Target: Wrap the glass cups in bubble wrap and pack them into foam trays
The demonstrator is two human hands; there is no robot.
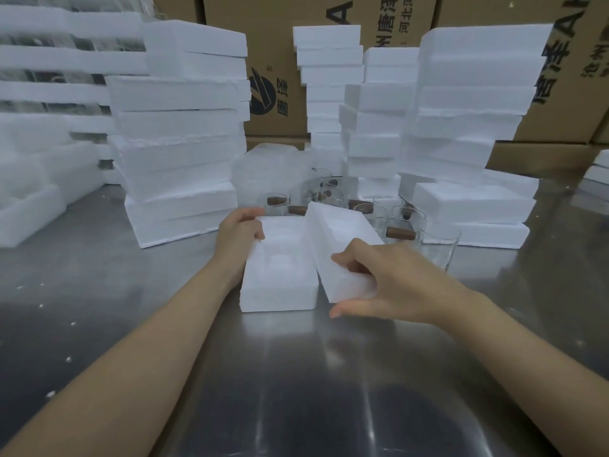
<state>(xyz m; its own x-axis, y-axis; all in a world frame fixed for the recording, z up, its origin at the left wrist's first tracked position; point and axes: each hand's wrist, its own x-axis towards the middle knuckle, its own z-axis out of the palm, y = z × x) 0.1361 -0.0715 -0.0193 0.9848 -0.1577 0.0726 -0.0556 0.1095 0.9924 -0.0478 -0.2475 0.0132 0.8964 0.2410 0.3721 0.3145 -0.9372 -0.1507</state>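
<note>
A white foam tray [278, 291] lies open on the steel table in front of me. My left hand [239, 235] grips its far left edge. A second foam piece [336, 232], tilted up along the tray's right side, is gripped at its near end by my right hand [392, 285], thumb below and fingers on top. What sits inside the tray I cannot make out. Behind both pieces stand several clear glass cups [438, 249] with brown wooden handles [400, 231]. A stack of bubble wrap [267, 173] rests behind the cups.
Tall stacks of white foam trays [178, 127] rise at the left, centre back and right [461, 110]. Brown cardboard boxes [280, 94] form the wall behind them. The steel table [296, 390] reaches to the near edge, dotted with foam crumbs at the left.
</note>
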